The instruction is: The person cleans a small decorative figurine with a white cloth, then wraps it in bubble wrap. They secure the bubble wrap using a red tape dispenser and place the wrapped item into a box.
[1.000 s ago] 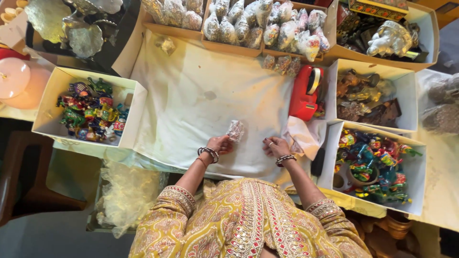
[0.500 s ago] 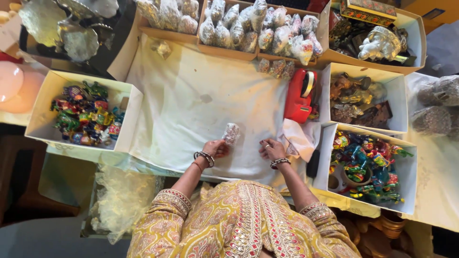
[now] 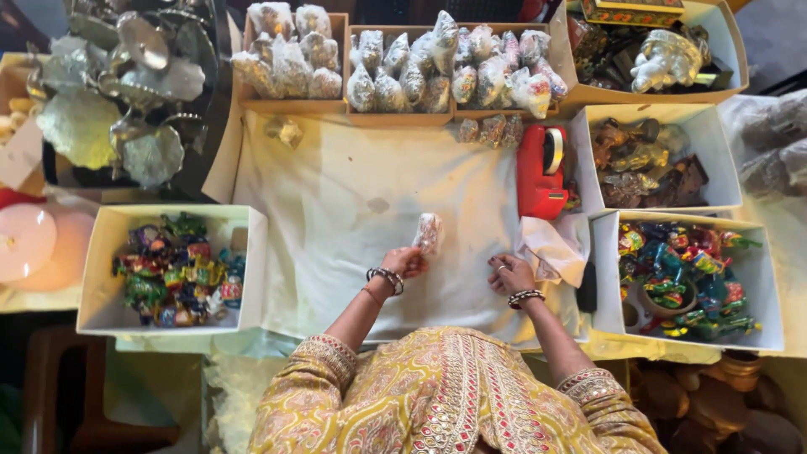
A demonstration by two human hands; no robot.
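Fingers of the left hand close in a narrow grip on a small clear-wrapped packet, which stands just above it on the white cloth surface. Right hand rests open and empty, near a red tape dispenser.
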